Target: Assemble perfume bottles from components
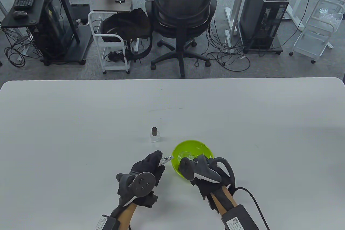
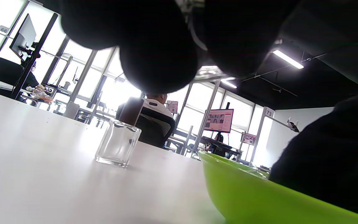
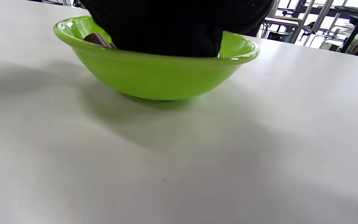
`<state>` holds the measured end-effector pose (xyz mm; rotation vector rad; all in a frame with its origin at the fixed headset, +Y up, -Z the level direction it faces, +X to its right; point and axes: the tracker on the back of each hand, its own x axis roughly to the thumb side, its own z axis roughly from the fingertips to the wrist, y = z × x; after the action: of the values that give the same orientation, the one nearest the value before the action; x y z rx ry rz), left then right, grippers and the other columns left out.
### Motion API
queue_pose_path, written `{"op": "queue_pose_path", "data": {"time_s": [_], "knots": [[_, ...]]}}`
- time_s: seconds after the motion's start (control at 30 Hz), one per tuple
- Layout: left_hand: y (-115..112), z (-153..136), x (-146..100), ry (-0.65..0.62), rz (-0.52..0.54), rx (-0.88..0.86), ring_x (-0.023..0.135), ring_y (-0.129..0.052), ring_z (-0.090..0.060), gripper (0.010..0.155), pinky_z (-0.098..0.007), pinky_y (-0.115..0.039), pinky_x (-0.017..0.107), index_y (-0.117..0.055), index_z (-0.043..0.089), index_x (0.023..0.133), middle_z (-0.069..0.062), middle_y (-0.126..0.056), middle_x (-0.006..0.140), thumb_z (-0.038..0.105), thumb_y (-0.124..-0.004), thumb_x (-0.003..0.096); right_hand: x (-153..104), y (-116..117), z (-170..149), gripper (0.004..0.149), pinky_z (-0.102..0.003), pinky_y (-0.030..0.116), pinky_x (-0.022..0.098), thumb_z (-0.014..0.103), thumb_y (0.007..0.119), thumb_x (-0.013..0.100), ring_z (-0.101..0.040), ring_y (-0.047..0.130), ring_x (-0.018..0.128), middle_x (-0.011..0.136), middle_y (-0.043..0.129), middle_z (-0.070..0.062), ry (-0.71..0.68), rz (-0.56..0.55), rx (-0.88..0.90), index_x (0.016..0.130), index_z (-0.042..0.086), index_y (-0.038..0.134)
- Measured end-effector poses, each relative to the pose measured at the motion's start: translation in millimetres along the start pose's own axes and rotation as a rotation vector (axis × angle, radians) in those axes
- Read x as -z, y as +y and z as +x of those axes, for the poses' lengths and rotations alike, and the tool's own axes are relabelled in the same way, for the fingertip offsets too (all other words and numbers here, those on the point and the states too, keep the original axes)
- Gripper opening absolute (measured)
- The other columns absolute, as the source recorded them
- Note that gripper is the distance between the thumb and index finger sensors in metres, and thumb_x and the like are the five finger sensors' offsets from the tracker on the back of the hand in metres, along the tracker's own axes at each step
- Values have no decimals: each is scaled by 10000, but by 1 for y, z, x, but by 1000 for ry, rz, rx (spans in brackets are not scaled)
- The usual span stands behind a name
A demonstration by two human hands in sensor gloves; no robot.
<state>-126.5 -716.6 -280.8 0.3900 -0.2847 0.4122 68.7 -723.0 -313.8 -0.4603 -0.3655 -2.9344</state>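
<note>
An assembled clear glass bottle (image 1: 155, 136) with a brown cap stands on the white table (image 1: 80, 133), beyond both hands; it also shows in the left wrist view as the bottle (image 2: 118, 146). My left hand (image 1: 159, 160) pinches a small clear and silver spray part (image 1: 166, 159) just left of the green bowl (image 1: 179, 169). My right hand (image 1: 198, 160) reaches into the bowl, its fingers hidden under the tracker. In the right wrist view the gloved fingers (image 3: 166, 28) dip inside the bowl (image 3: 163, 74), beside a brown cap (image 3: 97, 39). A clear glass piece (image 1: 186, 155) lies in the bowl.
The table's far edge (image 1: 172, 80) runs in front of an office chair (image 1: 184, 11), a white cart (image 1: 113, 44) and computer towers. The bowl's rim (image 2: 259, 189) sits close on the right of my left hand.
</note>
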Motion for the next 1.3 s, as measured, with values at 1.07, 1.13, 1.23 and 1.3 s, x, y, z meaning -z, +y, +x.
{"op": "queue_pose_path", "data": {"time_s": [1.07,1.13,1.23,1.3], "knots": [[-1,-2,0,9,-6,1,450,-1040,-110,546,-269,-877,457,-733,200,947,-50,-914,867,418,-841,459,13,1,12,708,-542,689,677,566,674,569,-294,866,752,1019,736,-174,5,77,137,1148,183,531],[-1,-2,0,11,-5,1,451,-1040,-110,546,-269,-877,458,-732,200,948,-49,-912,869,418,-841,459,14,2,15,748,-545,685,680,587,680,563,-293,862,751,1028,721,-182,13,94,120,1161,170,507],[-1,-3,0,13,-2,0,450,-1040,-110,547,-269,-877,457,-732,199,948,-50,-913,867,418,-841,458,16,4,17,803,-544,680,681,605,691,552,-292,857,732,1040,681,-195,16,119,115,1181,171,444],[0,-3,0,17,1,-4,450,-1040,-110,548,-270,-877,458,-732,200,948,-52,-913,867,419,-841,458,17,4,18,777,-532,695,674,593,704,548,-277,868,719,1026,702,-176,19,79,88,1169,188,470]]}}
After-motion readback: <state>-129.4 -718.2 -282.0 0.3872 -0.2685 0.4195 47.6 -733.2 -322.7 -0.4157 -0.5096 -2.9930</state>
